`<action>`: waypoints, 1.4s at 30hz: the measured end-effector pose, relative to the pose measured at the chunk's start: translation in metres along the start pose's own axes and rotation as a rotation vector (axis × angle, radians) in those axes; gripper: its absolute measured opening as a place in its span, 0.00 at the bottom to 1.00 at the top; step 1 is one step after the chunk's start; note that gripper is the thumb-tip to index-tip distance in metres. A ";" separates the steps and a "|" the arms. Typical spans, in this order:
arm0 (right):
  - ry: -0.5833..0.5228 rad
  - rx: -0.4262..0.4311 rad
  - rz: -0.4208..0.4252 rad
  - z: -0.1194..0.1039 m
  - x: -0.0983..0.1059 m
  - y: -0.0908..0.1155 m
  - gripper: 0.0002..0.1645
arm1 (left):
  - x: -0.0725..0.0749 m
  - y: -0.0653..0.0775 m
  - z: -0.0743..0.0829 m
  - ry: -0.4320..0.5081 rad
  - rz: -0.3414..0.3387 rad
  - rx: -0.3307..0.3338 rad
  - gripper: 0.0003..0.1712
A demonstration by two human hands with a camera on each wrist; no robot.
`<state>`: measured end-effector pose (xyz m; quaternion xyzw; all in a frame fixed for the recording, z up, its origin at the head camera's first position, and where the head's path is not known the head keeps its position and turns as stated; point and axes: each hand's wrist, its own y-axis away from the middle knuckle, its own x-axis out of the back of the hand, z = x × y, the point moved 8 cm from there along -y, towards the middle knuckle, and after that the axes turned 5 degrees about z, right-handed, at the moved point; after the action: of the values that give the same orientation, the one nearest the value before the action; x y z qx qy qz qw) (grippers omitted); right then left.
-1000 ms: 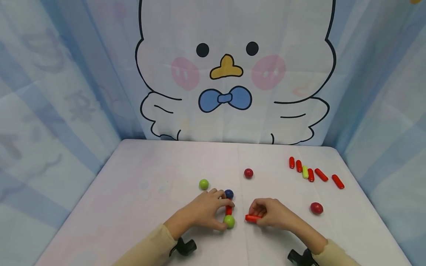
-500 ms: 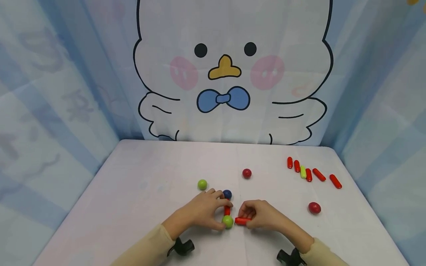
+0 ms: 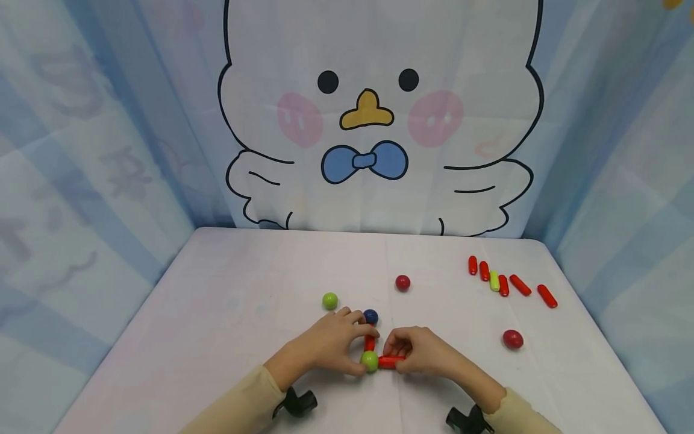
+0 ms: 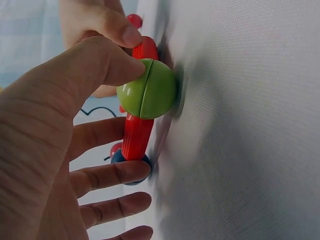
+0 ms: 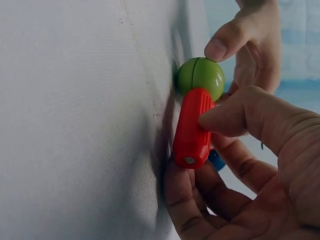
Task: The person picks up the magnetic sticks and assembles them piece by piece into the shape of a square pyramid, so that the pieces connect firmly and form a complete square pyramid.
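My left hand [image 3: 335, 342] holds a joined row: a green ball [image 3: 369, 361] nearest me, a red magnetic stick [image 3: 370, 343], and a dark blue ball [image 3: 371, 316] at the far end. Its thumb presses the green ball, while the index and middle fingers touch the red stick and blue ball. With thumb and fingers, my right hand [image 3: 425, 352] pinches a second red magnetic stick [image 5: 192, 125], its left end against the green ball's right side. A round silvery spot shows on this stick's free end in the right wrist view. The two sticks meet roughly at a right angle.
A loose green ball [image 3: 330, 301] lies beyond my left hand. One red ball [image 3: 403, 283] is farther back, another red ball [image 3: 512, 339] to the right. Several red sticks [image 3: 520, 285] and a yellow-green stick [image 3: 494, 281] lie at the back right of the white table [image 3: 244, 271].
My right hand has moved left with its red stick, closing the gap until the stick meets the green ball. My left hand has kept its hold on the row.
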<state>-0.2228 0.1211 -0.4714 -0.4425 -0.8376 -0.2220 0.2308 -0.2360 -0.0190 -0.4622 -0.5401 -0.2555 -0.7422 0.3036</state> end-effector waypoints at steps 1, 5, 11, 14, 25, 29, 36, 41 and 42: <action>0.001 -0.001 0.000 0.000 0.000 0.000 0.17 | 0.000 0.000 0.000 -0.001 0.001 0.000 0.33; -0.005 -0.008 -0.004 -0.001 0.000 0.000 0.17 | 0.000 0.001 0.000 -0.003 0.001 -0.002 0.33; -0.004 -0.012 -0.003 -0.003 0.001 0.001 0.17 | 0.001 0.001 0.000 0.000 0.000 0.000 0.33; -0.015 -0.016 0.006 -0.003 0.003 0.003 0.16 | 0.002 0.000 0.000 0.002 0.002 -0.002 0.33; 0.043 -0.069 0.128 0.006 0.026 0.018 0.13 | 0.000 0.001 0.000 0.004 -0.009 0.007 0.33; 0.071 -0.115 0.192 0.013 0.039 0.027 0.14 | -0.002 0.000 0.000 -0.002 -0.015 0.010 0.32; 0.244 -0.222 0.338 0.023 0.069 0.045 0.15 | -0.002 0.000 0.001 -0.008 -0.019 0.009 0.33; 0.392 -0.251 0.382 0.029 0.089 0.059 0.15 | -0.001 0.001 0.001 -0.001 -0.018 0.002 0.32; 0.420 -0.249 0.394 0.030 0.092 0.062 0.14 | -0.001 0.001 0.001 0.001 -0.018 0.001 0.32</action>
<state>-0.2229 0.2290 -0.4313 -0.5656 -0.6361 -0.3605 0.3815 -0.2341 -0.0192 -0.4628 -0.5372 -0.2608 -0.7449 0.2974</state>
